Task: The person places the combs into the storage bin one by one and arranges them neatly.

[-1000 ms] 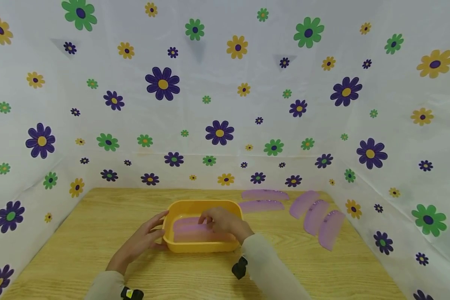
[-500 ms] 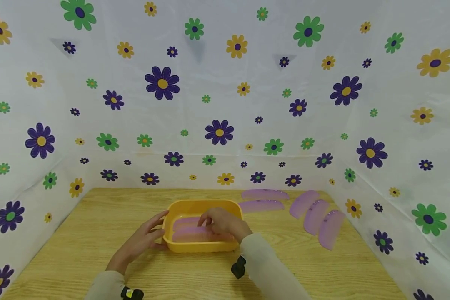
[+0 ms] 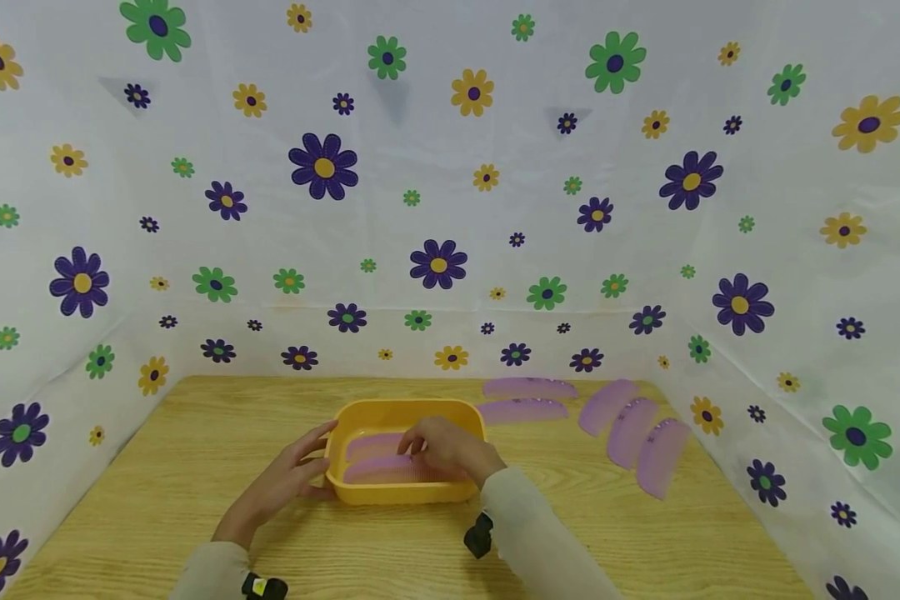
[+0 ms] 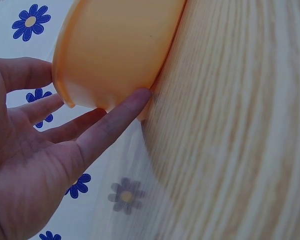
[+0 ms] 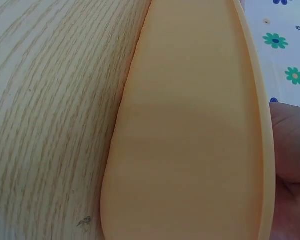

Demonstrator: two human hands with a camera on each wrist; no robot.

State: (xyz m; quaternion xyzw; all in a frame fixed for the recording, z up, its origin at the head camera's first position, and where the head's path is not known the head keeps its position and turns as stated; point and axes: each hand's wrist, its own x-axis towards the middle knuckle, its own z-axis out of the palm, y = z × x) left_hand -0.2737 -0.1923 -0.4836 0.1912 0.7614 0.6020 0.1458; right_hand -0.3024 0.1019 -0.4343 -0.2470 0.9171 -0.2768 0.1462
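Observation:
A yellow plastic basket (image 3: 405,495) stands on the wooden table. Inside lie purple combs; one comb (image 3: 378,468) is in front, and another comb (image 3: 371,446) shows behind it. My right hand (image 3: 446,446) reaches into the basket with curled fingers at the front comb's spine, seeming to pinch it; the fingertips are partly hidden. In the right wrist view the basket wall (image 5: 185,125) covers most of that hand (image 5: 292,170). Against the basket's left end rests my left hand (image 3: 288,475), fingers spread and fairly straight, also seen in the left wrist view (image 4: 50,145).
Two combs, including a nearer comb (image 3: 525,410), lie behind the basket to the right. Farther right, three more combs fan out, among them a middle comb (image 3: 632,435). White sheeting (image 3: 450,208) printed with flowers walls the table (image 3: 232,433) at the back and sides.
The front comb in the basket has tipped flatter and shifted slightly toward the near wall under my right hand. My left hand stays at the basket's left end.

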